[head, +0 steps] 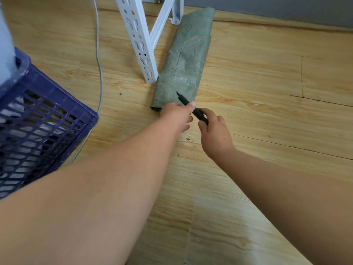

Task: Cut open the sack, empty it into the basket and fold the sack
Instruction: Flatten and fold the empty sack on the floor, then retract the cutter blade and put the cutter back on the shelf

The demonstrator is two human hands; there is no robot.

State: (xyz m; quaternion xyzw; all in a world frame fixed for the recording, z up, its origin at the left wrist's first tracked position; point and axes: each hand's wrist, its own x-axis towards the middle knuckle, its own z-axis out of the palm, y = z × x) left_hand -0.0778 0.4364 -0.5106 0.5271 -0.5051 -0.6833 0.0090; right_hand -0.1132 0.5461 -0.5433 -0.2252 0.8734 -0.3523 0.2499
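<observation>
On the wood-grain floor beside the white slotted rack leg point(142, 48), folded green woven sack point(183, 62) lies flat; both hands point(176, 116) point(214, 134) pinch black pen-like cutter point(191, 108); risk: slip nicking fingers.

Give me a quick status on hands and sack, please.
Both hands, left and right, on black cutter. Sack folded on floor. Basket left; nothing blocking.

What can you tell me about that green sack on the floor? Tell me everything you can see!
The green sack looks like woven plastic cloth, dull grey-green and a bit shiny. It is folded into a long, flat, narrow strip lying on the wooden floor, one end by the wall, the other near the person. A crease runs along it. A white metal shelf leg stands right beside it. The left hand covers its near end.
</observation>
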